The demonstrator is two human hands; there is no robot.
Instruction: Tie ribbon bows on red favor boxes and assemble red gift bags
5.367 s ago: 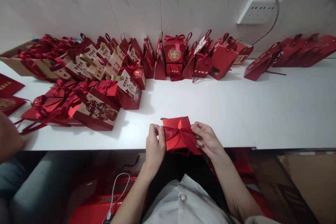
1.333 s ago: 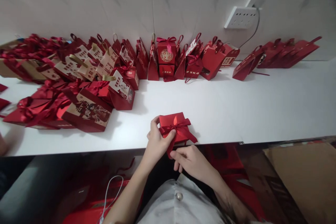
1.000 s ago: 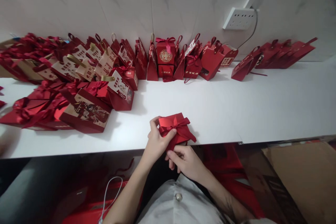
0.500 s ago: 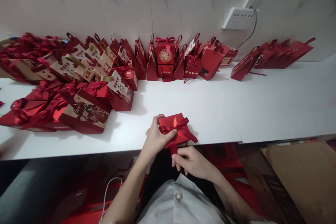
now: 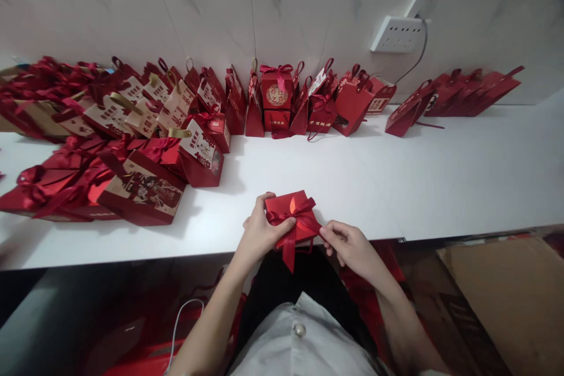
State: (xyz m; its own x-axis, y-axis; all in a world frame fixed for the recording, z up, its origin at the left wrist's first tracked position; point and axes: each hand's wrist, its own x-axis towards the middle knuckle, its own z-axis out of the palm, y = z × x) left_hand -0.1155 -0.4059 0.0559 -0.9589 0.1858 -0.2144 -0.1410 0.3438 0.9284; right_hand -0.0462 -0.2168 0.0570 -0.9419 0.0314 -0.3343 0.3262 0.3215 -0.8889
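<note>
A small red gift box (image 5: 285,203) is at the table's front edge, with a dark red ribbon (image 5: 305,209) tied in a bow on its top. My left hand (image 5: 264,224) grips the box from the left, its thumb pressed on the bow's knot. At the box's right corner, my right hand (image 5: 343,241) pinches the ribbon's right tail between thumb and fingers. The other tail hangs down over the front edge.
Many red and cream gift boxes (image 5: 152,188) crowd the left of the white table (image 5: 352,188). More stand along the wall, with a group (image 5: 458,94) at the right. A power strip (image 5: 398,34) is on the wall; a cardboard box (image 5: 506,294) lies lower right.
My right hand has let go of the hanging front tail and moved up and right to the ribbon's right tail. My left hand keeps its hold on the box.
</note>
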